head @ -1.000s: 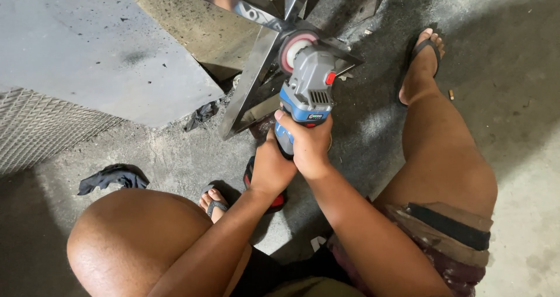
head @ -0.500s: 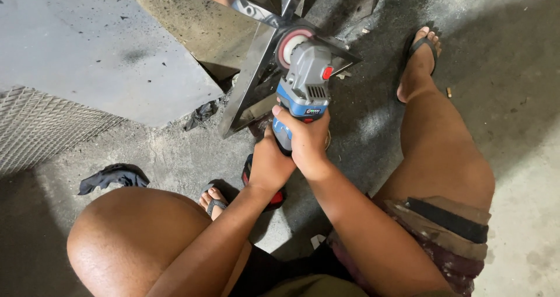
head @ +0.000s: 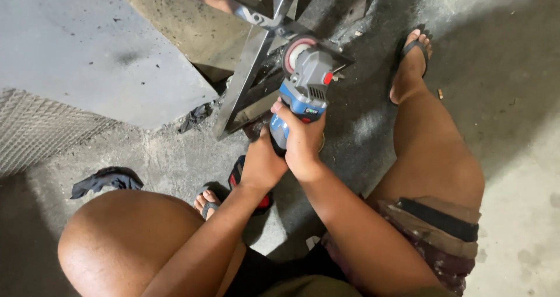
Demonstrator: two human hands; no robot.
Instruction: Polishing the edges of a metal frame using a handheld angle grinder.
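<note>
both hands gripping a blue-grey angle grinder (head: 303, 90), left hand (head: 262, 163), right hand (head: 302, 140), disc against steel frame (head: 251, 63), concrete floor (head: 513, 98)

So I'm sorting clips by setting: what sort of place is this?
Likely a metalworking shop floor or yard. Both hands grip a blue and grey angle grinder against a shiny welded steel frame, on a dusty bare concrete floor beside grey metal mesh sheeting.

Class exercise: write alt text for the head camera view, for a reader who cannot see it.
Both hands, left hand and right hand, grip a blue-grey angle grinder whose disc meets a metal frame on a concrete floor; the person squats in flip-flops.
</note>
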